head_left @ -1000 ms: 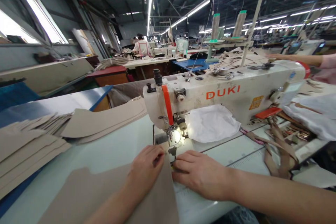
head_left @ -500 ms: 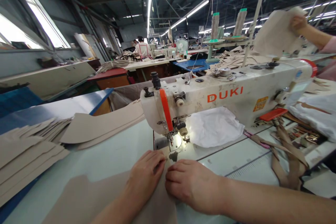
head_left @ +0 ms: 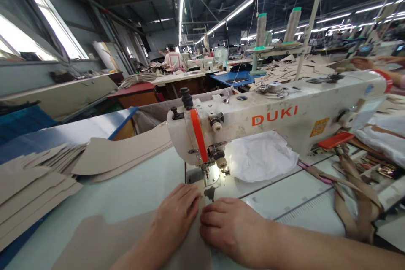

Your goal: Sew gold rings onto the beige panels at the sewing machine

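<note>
Right hand (head_left: 234, 230) has slid beside left hand (head_left: 177, 215), just short of the white DUKI sewing machine (head_left: 278, 114).
Left lies flat, right curls, grip unclear, on the beige fabric panel (head_left: 104, 240); its edge points at the machine, left nearer.

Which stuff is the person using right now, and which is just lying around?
In use: left hand, right hand, beige fabric piece under them, DUKI sewing machine.
Lying about: stack of cut beige pieces, white cloth, beige straps, thread cones.
</note>
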A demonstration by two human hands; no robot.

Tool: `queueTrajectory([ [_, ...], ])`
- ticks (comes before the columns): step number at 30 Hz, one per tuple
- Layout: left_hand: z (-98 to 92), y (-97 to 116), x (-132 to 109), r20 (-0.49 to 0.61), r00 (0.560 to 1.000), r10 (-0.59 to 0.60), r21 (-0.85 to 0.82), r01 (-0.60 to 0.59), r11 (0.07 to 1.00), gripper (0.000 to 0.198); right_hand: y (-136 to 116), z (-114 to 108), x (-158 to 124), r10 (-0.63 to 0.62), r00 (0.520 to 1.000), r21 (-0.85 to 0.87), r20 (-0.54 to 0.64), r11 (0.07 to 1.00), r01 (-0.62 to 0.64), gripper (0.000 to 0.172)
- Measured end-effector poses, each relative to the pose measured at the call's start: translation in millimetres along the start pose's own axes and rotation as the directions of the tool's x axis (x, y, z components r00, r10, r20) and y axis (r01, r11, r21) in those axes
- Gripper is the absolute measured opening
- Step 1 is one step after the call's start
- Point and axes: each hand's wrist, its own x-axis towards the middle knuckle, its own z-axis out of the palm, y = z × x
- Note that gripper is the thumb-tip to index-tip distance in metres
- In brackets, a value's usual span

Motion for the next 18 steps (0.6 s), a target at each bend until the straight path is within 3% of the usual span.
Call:
queueTrajectory([
  [18, 0.2, -0.5, 1.9, -0.049, 0.998, 0.034, 0.016, -0.034, 0.999, 0.021, 0.8, -0.2, 0.5, 0.016, 1.000, 0.008, -0.006, 1.000, -0.016, 0.017],
])
